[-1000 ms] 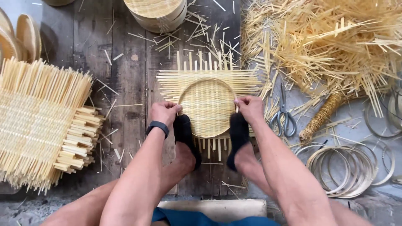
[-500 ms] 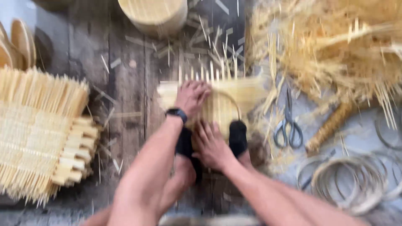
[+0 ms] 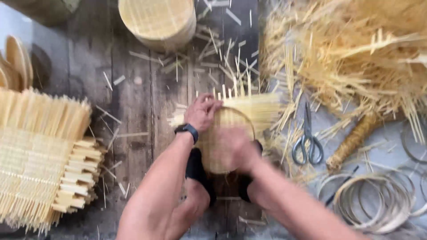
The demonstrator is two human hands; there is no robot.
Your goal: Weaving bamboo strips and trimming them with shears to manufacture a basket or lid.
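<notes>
we look down at a round woven bamboo mat (image 3: 231,129) on the plank floor (image 3: 133,98), pinned by our feet. our left hand (image 3: 202,111) curls its fingers over the mat's upper left edge; our right hand (image 3: 233,146) is blurred, its grip unclear. scissors (image 3: 307,140) lie just right.

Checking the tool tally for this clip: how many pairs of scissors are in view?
1. The scissors lie on the floor right of the woven mat that both hands work on, beside the wrapped bundle. More could be hidden under the straw pile.
</notes>
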